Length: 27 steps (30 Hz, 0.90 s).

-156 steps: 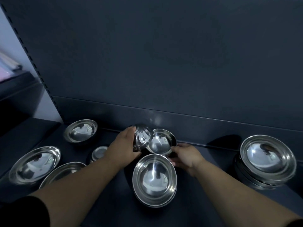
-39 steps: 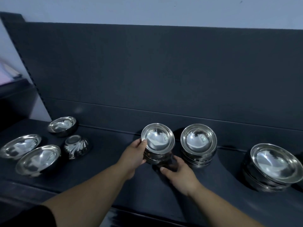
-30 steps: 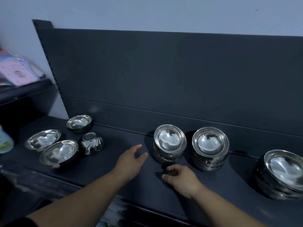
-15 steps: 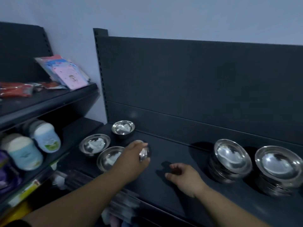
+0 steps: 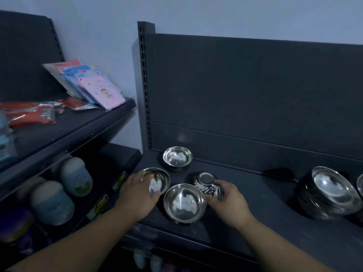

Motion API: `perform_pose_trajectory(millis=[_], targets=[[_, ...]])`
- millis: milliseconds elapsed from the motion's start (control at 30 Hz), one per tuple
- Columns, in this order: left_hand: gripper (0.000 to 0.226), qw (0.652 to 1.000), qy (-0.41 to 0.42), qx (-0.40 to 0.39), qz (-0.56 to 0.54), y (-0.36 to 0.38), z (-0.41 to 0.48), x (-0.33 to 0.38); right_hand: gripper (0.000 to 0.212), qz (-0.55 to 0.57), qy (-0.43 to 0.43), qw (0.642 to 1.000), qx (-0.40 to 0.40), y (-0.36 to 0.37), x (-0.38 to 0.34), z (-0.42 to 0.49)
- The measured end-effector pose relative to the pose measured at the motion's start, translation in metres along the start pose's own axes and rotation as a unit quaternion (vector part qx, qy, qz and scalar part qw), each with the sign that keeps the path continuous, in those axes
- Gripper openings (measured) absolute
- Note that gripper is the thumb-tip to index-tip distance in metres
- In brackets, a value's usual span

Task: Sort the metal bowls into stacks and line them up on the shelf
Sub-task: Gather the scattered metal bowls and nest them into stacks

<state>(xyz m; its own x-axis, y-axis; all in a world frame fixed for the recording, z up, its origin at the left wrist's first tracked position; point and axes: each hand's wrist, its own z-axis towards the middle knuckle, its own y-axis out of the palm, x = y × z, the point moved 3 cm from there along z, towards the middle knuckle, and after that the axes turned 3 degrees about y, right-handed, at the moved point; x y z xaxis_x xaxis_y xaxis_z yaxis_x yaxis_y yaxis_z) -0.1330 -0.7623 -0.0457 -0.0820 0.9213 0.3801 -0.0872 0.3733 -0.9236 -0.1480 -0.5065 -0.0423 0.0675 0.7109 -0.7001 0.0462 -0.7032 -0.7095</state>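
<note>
Left grip [image 5: 137, 195] is being curled over the near-left rim of a shallow round steel bowl [image 5: 159, 180], with the fingers lying across the rim and the thumb at its near edge. The bowl is being kept low on the dark grey metal shelf [image 5: 265, 203]; lifted or resting cannot be told. Right grip [image 5: 228, 201] is being wrapped round the right side of an overturned fluted steel bowl [image 5: 205, 182], base up, with the fingers curled on its wall. The thumb is being held by the rim of a wide round steel bowl [image 5: 184, 203], which is standing upright at the shelf front between both grips; contact there is blurred. A small deeper steel bowl [image 5: 177, 158] is being left upright behind these, near the back panel, apart from both grips. Well to the right, a stack of nested steel bowls [image 5: 330, 195] is being kept, with the edge of another stack [image 5: 360, 183] just beside it being cut by the frame. On the neighbouring shelving to the left, pink and blue flat packets [image 5: 94, 85] and orange packets [image 5: 29, 112] are being stored, with white rounded bottles [image 5: 76, 176] below.
</note>
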Motion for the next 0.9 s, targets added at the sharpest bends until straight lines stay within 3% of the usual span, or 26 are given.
perform_pose_trajectory(millis=[167, 333, 467, 633, 733, 900], targets=[[0.063, 0.985, -0.053, 0.020, -0.166, 0.007, 0.000, -0.026, 0.031, -0.002, 0.067, 0.997, -0.039, 0.021, -0.003, -0.008], [0.046, 0.965, -0.081, 0.026, -0.249, 0.009, 0.002, -0.034, 0.002, 0.067, 0.126, 0.988, -0.065, 0.034, 0.001, -0.004], [0.030, 0.956, -0.099, 0.013, -0.277, 0.010, 0.000, -0.032, 0.007, 0.140, 0.151, 0.976, -0.068, 0.027, -0.001, -0.001], [0.038, 0.920, -0.122, -0.026, -0.372, 0.017, -0.005, -0.028, 0.007, 0.237, 0.134, 0.961, -0.051, 0.004, -0.015, 0.009], [0.041, 0.917, -0.118, -0.046, -0.377, 0.020, -0.007, -0.021, 0.008, 0.259, 0.122, 0.957, -0.054, -0.001, -0.026, 0.018], [0.030, 0.931, -0.106, -0.004, -0.350, 0.000, -0.006, -0.005, 0.010, 0.254, 0.106, 0.957, -0.094, 0.011, -0.043, 0.028]])
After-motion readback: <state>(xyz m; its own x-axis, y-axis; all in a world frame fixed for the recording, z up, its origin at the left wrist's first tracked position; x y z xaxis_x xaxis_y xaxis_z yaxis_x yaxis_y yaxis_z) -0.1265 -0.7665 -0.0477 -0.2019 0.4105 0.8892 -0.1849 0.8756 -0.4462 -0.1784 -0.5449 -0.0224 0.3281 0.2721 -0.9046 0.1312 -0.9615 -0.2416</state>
